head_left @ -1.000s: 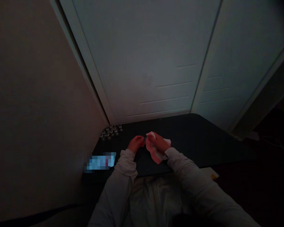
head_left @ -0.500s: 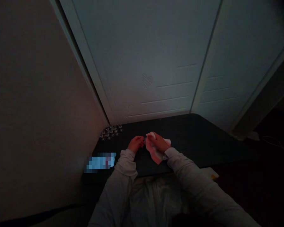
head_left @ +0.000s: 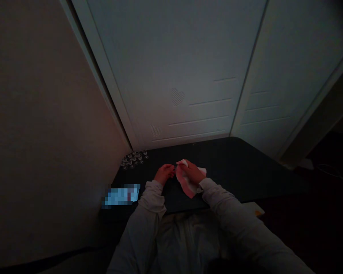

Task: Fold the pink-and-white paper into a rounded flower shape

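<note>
Close together over the dark table (head_left: 225, 167), my two hands meet around a small clear object (head_left: 175, 169). My left hand (head_left: 164, 174) pinches one side of it, with the fingertips closed. A pink and white cloth (head_left: 186, 185) is gripped in my right hand (head_left: 194, 174), and its front corner hangs down towards the table edge. The cloth presses against the clear object, most of which is covered by fingers and fabric. Its exact kind is too dark and small to make out.
Several small clear glass-like pieces (head_left: 133, 158) stand grouped at the table's back left corner. A lit, blurred-out screen (head_left: 121, 195) lies at the left front. A white panelled door (head_left: 171, 68) rises behind the table, and a wall (head_left: 51, 133) borders it on the left.
</note>
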Demonstrator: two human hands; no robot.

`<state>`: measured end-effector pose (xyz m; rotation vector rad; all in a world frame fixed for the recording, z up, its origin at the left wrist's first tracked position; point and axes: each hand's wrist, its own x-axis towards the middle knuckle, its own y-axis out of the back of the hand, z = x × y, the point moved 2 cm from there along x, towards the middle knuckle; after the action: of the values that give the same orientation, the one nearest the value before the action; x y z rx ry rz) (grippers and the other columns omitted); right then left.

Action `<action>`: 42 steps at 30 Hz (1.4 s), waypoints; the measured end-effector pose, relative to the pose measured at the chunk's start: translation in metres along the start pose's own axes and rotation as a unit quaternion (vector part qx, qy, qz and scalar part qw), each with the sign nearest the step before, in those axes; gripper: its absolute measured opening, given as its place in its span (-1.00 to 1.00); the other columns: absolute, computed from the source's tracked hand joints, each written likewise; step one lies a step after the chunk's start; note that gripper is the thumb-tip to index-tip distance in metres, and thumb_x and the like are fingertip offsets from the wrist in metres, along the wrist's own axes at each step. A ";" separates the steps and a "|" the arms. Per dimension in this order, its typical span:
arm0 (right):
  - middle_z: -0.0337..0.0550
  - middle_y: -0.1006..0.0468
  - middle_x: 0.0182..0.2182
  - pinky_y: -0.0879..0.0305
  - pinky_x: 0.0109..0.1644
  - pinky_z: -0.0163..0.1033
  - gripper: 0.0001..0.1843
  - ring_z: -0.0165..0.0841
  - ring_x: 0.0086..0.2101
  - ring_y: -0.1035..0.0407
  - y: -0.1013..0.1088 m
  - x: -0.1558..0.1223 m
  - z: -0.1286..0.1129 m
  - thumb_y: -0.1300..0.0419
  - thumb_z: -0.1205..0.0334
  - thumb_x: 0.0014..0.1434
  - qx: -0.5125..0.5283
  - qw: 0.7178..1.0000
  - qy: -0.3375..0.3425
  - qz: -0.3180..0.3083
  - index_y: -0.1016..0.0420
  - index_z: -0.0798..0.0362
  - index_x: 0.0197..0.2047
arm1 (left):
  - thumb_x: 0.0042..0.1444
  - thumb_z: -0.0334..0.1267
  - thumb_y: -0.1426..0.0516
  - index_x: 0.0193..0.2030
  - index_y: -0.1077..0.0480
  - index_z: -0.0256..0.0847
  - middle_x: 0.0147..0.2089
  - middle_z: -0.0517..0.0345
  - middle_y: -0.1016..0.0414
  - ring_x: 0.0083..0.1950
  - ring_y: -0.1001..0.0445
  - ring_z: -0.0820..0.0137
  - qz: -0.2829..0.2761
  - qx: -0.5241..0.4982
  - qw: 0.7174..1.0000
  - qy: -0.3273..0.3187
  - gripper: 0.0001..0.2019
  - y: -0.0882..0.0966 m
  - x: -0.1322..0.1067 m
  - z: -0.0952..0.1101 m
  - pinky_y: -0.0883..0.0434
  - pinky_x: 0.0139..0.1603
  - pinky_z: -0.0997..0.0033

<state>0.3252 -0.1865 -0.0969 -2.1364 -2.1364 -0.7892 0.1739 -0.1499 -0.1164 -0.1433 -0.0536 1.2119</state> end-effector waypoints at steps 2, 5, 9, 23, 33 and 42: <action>-0.25 -0.40 -0.29 -0.11 -0.10 -0.25 -0.73 -0.40 -0.24 -0.26 0.000 0.000 0.000 0.08 0.23 0.04 0.006 1.000 -0.001 0.000 -0.35 0.00 -0.22 | -0.19 -0.16 -0.17 -0.32 -0.25 -0.32 -0.55 0.19 -0.33 -0.58 -0.30 0.56 0.005 -0.002 1.000 0.005 -0.68 0.000 0.000 0.000 -0.21 -0.56 0.52; -0.25 -0.40 -0.31 -0.12 -0.11 -0.26 -0.73 -0.40 -0.25 -0.26 -0.001 0.000 0.001 0.09 0.23 0.03 0.010 1.000 -0.002 0.002 -0.36 0.00 -0.22 | -0.19 -0.18 -0.17 -0.32 -0.25 -0.32 -0.56 0.20 -0.33 -0.58 -0.29 0.57 0.006 -0.009 1.000 0.007 -0.68 -0.001 -0.001 0.001 -0.21 -0.55 0.53; -0.26 -0.40 -0.32 -0.12 -0.13 -0.27 -0.73 -0.40 -0.25 -0.25 -0.001 0.001 0.001 0.09 0.23 0.03 0.009 1.000 0.002 0.006 -0.36 0.00 -0.24 | -0.20 -0.19 -0.18 -0.31 -0.25 -0.32 -0.55 0.20 -0.34 -0.58 -0.30 0.56 0.000 -0.013 1.000 0.004 -0.68 -0.002 -0.001 0.001 -0.21 -0.56 0.53; -0.25 -0.40 -0.32 -0.12 -0.14 -0.27 -0.73 -0.40 -0.26 -0.25 0.000 0.000 0.000 0.08 0.24 0.02 0.003 1.000 -0.003 0.017 -0.35 0.01 -0.23 | -0.30 -0.25 -0.22 -0.26 -0.27 -0.27 -0.49 0.21 -0.35 -0.53 -0.31 0.57 -0.009 -0.014 1.000 -0.004 -0.61 -0.001 -0.002 0.002 -0.23 -0.51 0.54; -0.23 -0.41 -0.31 -0.12 -0.14 -0.27 -0.73 -0.40 -0.26 -0.26 0.000 0.000 -0.001 0.06 0.25 0.00 0.002 1.000 -0.015 0.026 -0.35 0.04 -0.23 | -0.35 -0.34 -0.24 -0.25 -0.29 -0.25 -0.38 0.16 -0.34 -0.42 -0.34 0.52 -0.016 0.001 1.000 -0.020 -0.59 0.002 0.001 -0.001 -0.25 -0.48 0.53; -0.22 -0.41 -0.30 -0.12 -0.14 -0.26 -0.72 -0.39 -0.26 -0.26 0.000 0.001 0.001 0.06 0.26 0.01 -0.016 1.000 -0.004 0.026 -0.34 0.04 -0.21 | -0.36 -0.36 -0.24 -0.27 -0.28 -0.26 -0.38 0.16 -0.34 -0.41 -0.33 0.52 -0.014 -0.008 1.000 -0.013 -0.59 0.000 -0.001 0.001 -0.25 -0.47 0.53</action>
<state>0.3260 -0.1854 -0.0975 -2.2047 -2.0768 -0.8182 0.1731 -0.1511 -0.1154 -0.1408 -0.0870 1.1856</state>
